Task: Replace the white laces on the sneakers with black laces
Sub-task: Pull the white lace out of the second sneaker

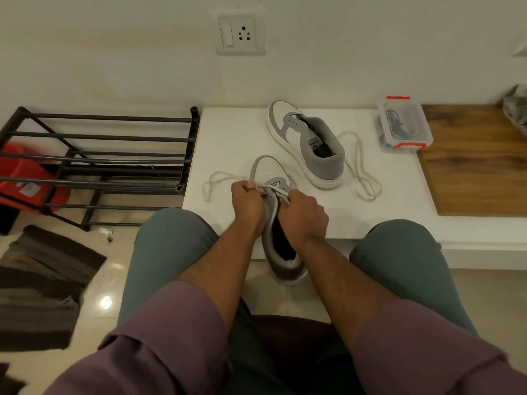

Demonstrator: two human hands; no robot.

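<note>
A grey and white sneaker lies at the front edge of the white platform, its heel hanging over the edge between my knees. My left hand pinches its white lace, which loops out to the left. My right hand grips the lace at the sneaker's eyelets. A second grey and white sneaker stands farther back with no lace in it. A loose white lace lies to its right. A clear plastic box with red clips holds dark laces.
A black metal shoe rack stands to the left of the platform, with a red tub behind it. A wooden board covers the platform's right side. A dark striped mat lies on the tiled floor at left.
</note>
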